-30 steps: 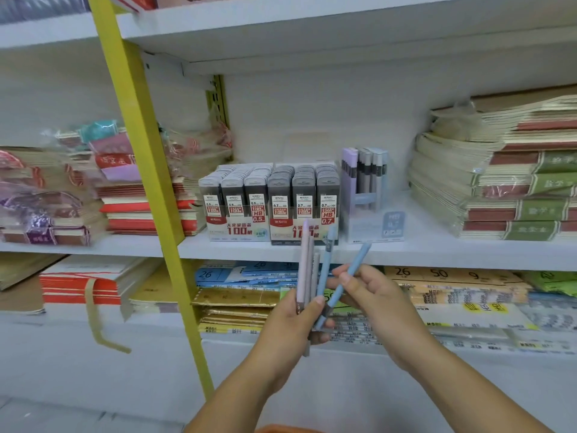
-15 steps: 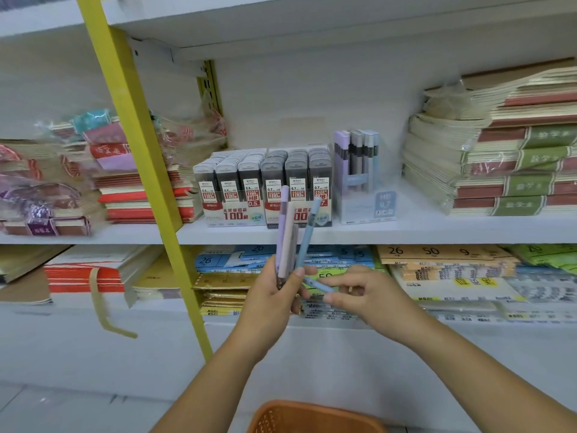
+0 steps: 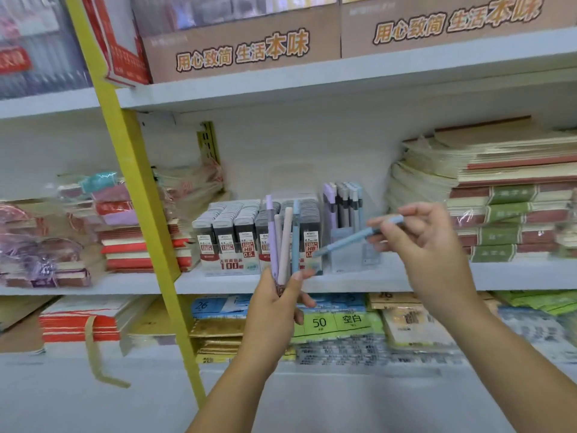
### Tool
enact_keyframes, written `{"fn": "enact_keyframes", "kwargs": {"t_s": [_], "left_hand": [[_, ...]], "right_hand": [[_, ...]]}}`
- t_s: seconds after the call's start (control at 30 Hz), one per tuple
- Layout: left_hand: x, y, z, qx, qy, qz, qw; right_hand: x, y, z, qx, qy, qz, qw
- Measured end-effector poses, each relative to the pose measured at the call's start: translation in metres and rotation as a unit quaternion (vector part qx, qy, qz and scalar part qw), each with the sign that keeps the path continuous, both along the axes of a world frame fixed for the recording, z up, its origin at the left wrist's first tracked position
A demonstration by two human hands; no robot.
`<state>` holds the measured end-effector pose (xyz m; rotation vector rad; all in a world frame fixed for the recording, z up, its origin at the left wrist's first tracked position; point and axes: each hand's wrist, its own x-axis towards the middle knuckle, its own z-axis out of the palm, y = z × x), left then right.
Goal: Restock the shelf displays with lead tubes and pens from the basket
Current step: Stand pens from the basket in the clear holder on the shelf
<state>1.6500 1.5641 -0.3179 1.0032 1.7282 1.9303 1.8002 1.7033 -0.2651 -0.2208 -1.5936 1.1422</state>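
My left hand (image 3: 274, 303) grips a small bunch of pens (image 3: 282, 242) upright, purple, pink and blue, in front of the lead tube display (image 3: 231, 242) on the middle shelf. A single blue pen (image 3: 352, 237) is pinched in my right hand (image 3: 427, 242), tilted with its tip pointing down-left. That pen hangs just in front of the clear pen holder (image 3: 343, 214), which stands right of the lead tubes and holds several upright pens. The basket is out of view.
A yellow upright post (image 3: 137, 195) crosses the shelf on the left. Wrapped notebook stacks (image 3: 499, 195) fill the right of the middle shelf, and more stacks (image 3: 125, 232) lie on the left. Brown cartons (image 3: 243, 42) sit on the shelf above, paper packs (image 3: 337, 323) below.
My right hand pulled one blue pen out of the bunch and rose up and to the right toward the pen holder. The view tilted upward, and the orange basket dropped out of sight.
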Motion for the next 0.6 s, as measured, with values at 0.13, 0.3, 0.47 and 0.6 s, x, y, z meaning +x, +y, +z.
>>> {"fn": "enact_keyframes", "kwargs": {"t_s": [0.13,0.3,0.47,0.6], "left_hand": [[-0.010,0.018,0.031,0.042,-0.004,-0.005,0.999],[-0.024,0.035,0.041,0.045,-0.001,-0.029,0.999],[-0.032,0.043,0.036,0.036,-0.001,-0.048,0.998],[-0.033,0.052,0.033,0.032,0.010,-0.054,0.998]], "right_hand": [[-0.008,0.030,0.062,0.157,-0.046,-0.098,0.982],[-0.042,0.060,0.075,0.251,-0.251,-0.172,0.919],[-0.044,0.082,0.077,0.219,-0.266,-0.149,0.927],[-0.040,0.096,0.077,0.248,-0.279,-0.173,0.911]]}}
